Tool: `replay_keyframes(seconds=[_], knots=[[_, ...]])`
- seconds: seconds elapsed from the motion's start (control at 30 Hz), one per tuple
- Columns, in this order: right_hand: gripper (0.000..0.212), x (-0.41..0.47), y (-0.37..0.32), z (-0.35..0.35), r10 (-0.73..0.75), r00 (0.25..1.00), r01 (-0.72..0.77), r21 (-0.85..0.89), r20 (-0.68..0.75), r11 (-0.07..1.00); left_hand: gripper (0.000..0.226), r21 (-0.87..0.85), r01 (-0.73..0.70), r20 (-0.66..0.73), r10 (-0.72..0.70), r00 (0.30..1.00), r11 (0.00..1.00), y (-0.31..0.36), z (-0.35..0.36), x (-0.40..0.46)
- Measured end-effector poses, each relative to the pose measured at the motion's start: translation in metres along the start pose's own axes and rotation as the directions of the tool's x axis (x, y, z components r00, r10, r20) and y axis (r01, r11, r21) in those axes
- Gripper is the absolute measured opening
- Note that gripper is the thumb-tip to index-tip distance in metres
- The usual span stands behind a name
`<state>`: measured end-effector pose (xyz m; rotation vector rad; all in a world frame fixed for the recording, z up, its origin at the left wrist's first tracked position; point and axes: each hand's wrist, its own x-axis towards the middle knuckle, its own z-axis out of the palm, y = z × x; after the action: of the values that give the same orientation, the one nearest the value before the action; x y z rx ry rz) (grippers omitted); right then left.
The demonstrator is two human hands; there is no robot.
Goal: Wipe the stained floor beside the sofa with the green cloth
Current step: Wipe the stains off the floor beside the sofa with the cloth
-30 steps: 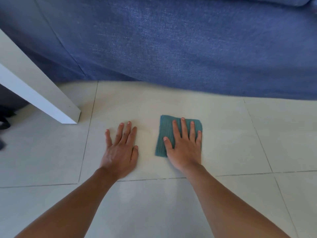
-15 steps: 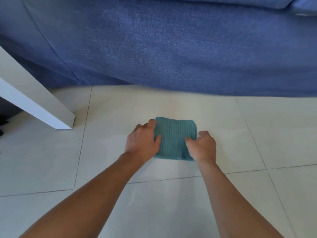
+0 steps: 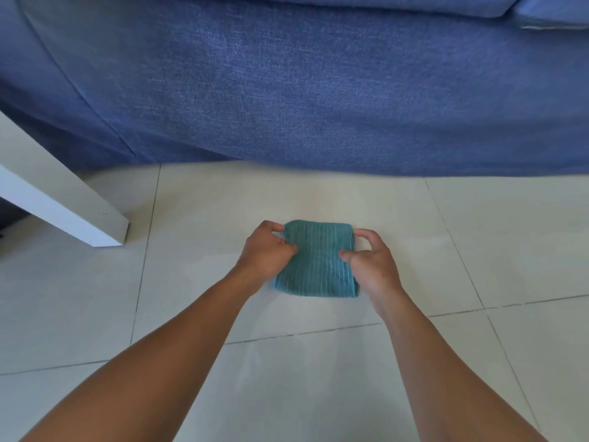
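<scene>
Your left hand [image 3: 266, 250] and right hand [image 3: 371, 261] pinch the soft, limp folded green cloth [image 3: 315, 263] by its side edges; keep hold there.

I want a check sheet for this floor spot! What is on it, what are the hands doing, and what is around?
Surface: pale tiled floor, grout lines; no clear stain seen.
Job's things: folded green cloth lying on the tile.
Clutter: nothing seen.
Grippers: left hand grips the cloth's left edge; right hand grips its right edge.
Cables: nothing seen.
Surroundings: blue sofa behind; white furniture leg at left.
</scene>
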<state>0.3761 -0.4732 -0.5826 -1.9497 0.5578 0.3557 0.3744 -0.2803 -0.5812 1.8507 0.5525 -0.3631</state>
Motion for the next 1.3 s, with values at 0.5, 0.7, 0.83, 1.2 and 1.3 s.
replay_keyframes(seconds=[0.5, 0.7, 0.83, 1.2, 1.3], knots=[[0.025, 0.015, -0.098, 0.004, -0.273, 0.942, 0.266, 0.062, 0.195, 0.962, 0.048, -0.193, -0.221, -0.080, 0.209, 0.975, 0.956, 0.056, -0.078, 0.005], [0.028, 0.014, -0.090, 0.014, -0.293, 0.923, 0.309, -0.027, 0.248, 0.951, 0.042, 0.014, -0.249, -0.066, 0.249, 0.966, 0.968, 0.037, -0.084, -0.005], [0.028, 0.014, -0.068, 0.022, -0.322, 0.915, 0.358, -0.124, 0.242, 0.925, 0.032, 0.193, -0.269, -0.050, 0.283, 0.958, 0.944, 0.020, -0.075, -0.007], [0.051, -0.012, -0.026, 0.055, -0.539, 0.784, 0.598, -0.607, 0.308, 0.523, 0.052, 0.707, -0.286, 0.048, 0.360, 0.932, 0.647, -0.039, -0.063, -0.005], [0.067, -0.019, -0.012, 0.083, -0.416, 0.734, 0.676, -0.631, 0.536, 0.380, 0.056, 0.791, -0.266, 0.029, 0.400, 0.916, 0.551, -0.059, -0.071, -0.007]])
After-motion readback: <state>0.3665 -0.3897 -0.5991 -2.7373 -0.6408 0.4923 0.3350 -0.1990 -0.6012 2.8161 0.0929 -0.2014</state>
